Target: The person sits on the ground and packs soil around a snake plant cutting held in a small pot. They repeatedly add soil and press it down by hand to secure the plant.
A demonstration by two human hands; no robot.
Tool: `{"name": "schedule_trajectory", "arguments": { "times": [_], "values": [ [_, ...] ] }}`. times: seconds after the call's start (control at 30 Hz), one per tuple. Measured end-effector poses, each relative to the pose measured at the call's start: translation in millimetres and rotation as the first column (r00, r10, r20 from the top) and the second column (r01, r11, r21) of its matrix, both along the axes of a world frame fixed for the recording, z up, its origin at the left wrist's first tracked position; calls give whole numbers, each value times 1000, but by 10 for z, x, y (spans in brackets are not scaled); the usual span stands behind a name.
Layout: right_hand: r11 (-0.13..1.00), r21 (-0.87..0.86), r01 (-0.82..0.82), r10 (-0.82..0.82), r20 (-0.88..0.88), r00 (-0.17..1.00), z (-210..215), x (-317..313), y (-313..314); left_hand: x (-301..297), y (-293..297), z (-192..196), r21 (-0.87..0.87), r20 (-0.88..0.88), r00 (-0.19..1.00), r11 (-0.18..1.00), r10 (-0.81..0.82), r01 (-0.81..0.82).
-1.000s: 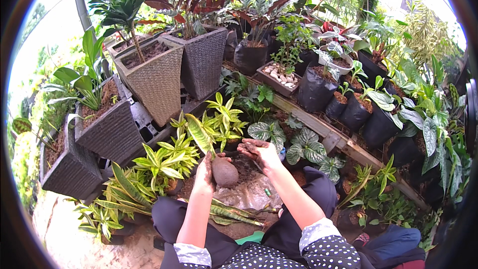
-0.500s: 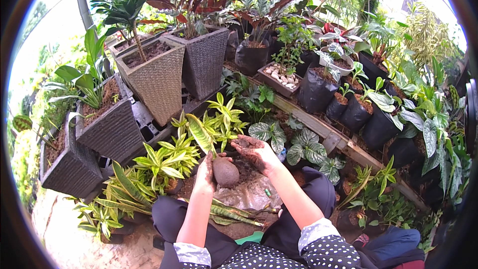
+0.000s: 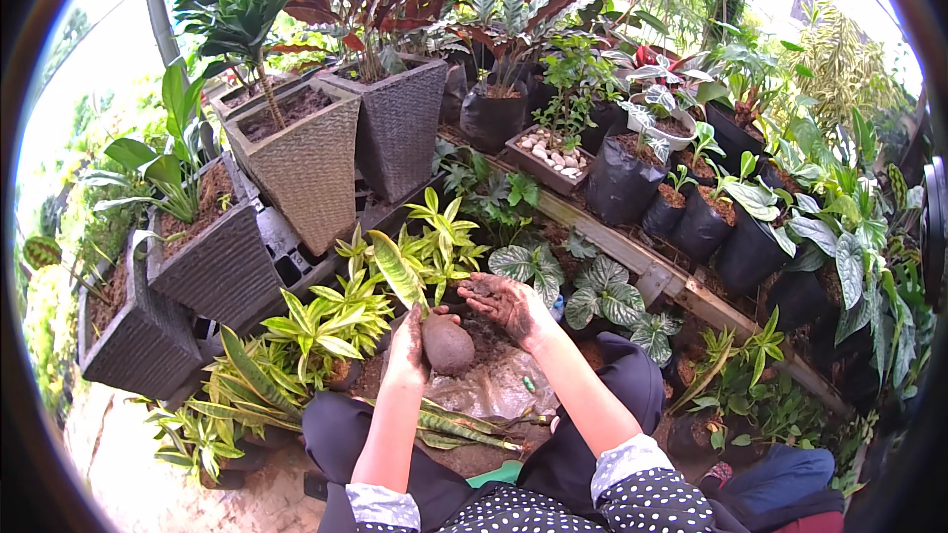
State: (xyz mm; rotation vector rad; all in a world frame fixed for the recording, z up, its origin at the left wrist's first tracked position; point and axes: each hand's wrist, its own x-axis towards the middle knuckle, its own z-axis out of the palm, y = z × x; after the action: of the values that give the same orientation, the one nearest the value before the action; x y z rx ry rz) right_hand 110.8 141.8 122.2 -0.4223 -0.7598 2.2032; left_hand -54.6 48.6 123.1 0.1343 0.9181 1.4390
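Note:
A smooth, round ball of dark soil (image 3: pixel 448 344) rests in my left hand (image 3: pixel 409 341), whose fingers curl behind it. Out of its top leans a single snake plant leaf (image 3: pixel 397 268), green with yellow edges. To the right, apart from the ball, my right hand (image 3: pixel 502 306) is raised with its soil-caked palm up and its fingers stretched out. Below both hands lies a clear plastic sheet (image 3: pixel 484 392) with loose soil on it. Cut snake plant leaves (image 3: pixel 459 424) lie between my legs, in front of the sheet.
Tall grey textured planters (image 3: pixel 296 163) stand at the left on a rack. A wooden rail (image 3: pixel 681 286) runs diagonally at the right, with black plant bags (image 3: pixel 624 180) behind it. Yellow-green leafy plants (image 3: pixel 321 326) crowd close on my left. Another person's leg (image 3: pixel 780 484) shows at lower right.
My right hand has turned slightly and its fingers lie flatter. The soil ball and leaf stay in my left hand, nearly unmoved. The whole view has shifted a little.

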Motion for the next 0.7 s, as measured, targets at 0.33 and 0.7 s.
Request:
{"name": "schedule_trajectory", "arguments": {
  "times": [0.33, 0.7],
  "values": [
    [999, 46, -14, 9, 104, 995, 186, 32, -79, 11, -10, -12, -7, 22, 1000, 1000, -15, 16],
    [999, -2, 38, -37, 70, 997, 141, 34, -64, -3, -3, -2, -27, 13, 1000, 1000, -11, 12]
  ]
}}
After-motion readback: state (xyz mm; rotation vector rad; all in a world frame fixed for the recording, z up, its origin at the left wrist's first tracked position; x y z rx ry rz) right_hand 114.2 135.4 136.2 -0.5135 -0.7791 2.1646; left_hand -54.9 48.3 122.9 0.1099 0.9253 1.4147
